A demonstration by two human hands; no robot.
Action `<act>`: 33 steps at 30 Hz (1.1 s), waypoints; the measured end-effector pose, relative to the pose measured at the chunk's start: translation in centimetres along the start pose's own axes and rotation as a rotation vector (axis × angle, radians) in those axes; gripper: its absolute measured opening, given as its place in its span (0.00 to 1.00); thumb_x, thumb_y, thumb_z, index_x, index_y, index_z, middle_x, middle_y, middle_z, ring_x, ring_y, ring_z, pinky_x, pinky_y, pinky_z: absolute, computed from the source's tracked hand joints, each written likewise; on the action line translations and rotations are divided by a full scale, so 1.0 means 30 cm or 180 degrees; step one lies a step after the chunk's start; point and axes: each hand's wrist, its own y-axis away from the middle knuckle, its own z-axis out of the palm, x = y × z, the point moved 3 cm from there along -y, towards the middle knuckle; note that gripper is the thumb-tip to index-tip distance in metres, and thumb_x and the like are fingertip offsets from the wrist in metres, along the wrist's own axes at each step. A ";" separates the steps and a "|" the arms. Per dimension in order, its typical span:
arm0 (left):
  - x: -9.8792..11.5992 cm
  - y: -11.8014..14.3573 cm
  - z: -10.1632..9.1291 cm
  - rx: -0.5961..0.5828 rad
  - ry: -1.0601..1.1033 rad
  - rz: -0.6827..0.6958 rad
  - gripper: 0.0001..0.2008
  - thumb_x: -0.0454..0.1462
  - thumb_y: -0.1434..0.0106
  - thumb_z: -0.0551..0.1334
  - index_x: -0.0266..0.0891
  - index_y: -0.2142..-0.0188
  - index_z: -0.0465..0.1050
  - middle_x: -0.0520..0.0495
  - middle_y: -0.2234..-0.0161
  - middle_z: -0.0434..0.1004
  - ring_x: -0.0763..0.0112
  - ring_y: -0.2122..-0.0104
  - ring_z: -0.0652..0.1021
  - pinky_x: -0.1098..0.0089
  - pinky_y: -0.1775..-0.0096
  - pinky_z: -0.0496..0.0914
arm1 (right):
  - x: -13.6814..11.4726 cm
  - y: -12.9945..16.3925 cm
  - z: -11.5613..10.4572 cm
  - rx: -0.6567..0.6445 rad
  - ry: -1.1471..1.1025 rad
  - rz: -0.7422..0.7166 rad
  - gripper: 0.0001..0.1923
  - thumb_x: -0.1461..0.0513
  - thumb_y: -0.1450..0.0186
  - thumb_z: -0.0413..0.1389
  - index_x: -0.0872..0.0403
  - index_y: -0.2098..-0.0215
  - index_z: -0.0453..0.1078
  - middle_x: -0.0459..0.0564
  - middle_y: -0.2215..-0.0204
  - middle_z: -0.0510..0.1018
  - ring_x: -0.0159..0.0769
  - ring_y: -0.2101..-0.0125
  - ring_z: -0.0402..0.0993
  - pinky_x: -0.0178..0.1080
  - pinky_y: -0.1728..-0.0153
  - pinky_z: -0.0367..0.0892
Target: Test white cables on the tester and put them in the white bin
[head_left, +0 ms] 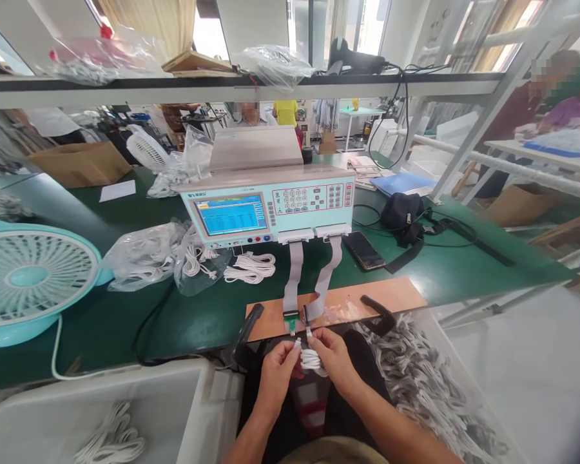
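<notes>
A coiled white cable (310,359) hangs between my hands at the bench's front edge. My left hand (278,368) pinches one of its plug ends, just below a small green circuit board (291,324) with a metal connector. The other plug end is in the closed fingers of my right hand (334,359), at the tip of the second test connector (307,319); whether it is seated I cannot tell. Grey ribbon cables (294,270) run from both connectors up to a bench tester (314,222) with a lit blue screen (231,214).
A copper-coloured board (338,308) lies along the bench edge, with black clamps (248,332) on it. Tubs of white cables stand left (183,412) and right (415,380). A turquoise fan (29,277), bagged cables (142,254), a phone (364,250) and a black pouch (403,211) sit around.
</notes>
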 end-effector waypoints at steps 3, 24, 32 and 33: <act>0.008 -0.001 -0.011 -0.0172 -0.0145 0.0071 0.20 0.50 0.45 0.58 0.32 0.71 0.68 0.49 0.77 0.67 0.74 0.76 0.69 0.73 0.73 0.69 | 0.002 0.000 0.003 0.0029 -0.0180 0.0125 0.20 0.51 0.49 0.61 0.59 0.76 0.63 0.45 0.82 0.66 0.27 0.80 0.58 0.31 0.77 0.56; -0.021 -0.044 -0.038 0.0247 -0.0443 0.0665 0.16 0.42 0.42 0.54 0.33 0.80 0.59 0.51 0.78 0.59 0.78 0.75 0.62 0.77 0.71 0.57 | -0.001 0.002 0.031 0.0261 -0.0634 0.0488 0.21 0.52 0.54 0.65 0.60 0.77 0.64 0.46 0.82 0.68 0.25 0.82 0.57 0.30 0.79 0.54; -0.027 -0.033 -0.008 0.0307 -0.0236 0.0696 0.19 0.48 0.40 0.54 0.32 0.76 0.63 0.51 0.77 0.60 0.78 0.73 0.62 0.77 0.70 0.58 | -0.003 -0.002 0.037 0.0291 -0.0806 0.0474 0.20 0.54 0.55 0.65 0.60 0.78 0.65 0.46 0.81 0.69 0.25 0.81 0.58 0.30 0.78 0.55; -0.030 -0.036 -0.005 0.0323 -0.0239 0.0694 0.20 0.48 0.40 0.53 0.32 0.76 0.63 0.51 0.77 0.60 0.78 0.73 0.62 0.77 0.70 0.58 | -0.004 -0.003 0.038 0.0301 -0.0824 0.0492 0.19 0.54 0.55 0.66 0.60 0.78 0.66 0.46 0.81 0.69 0.26 0.81 0.58 0.30 0.78 0.55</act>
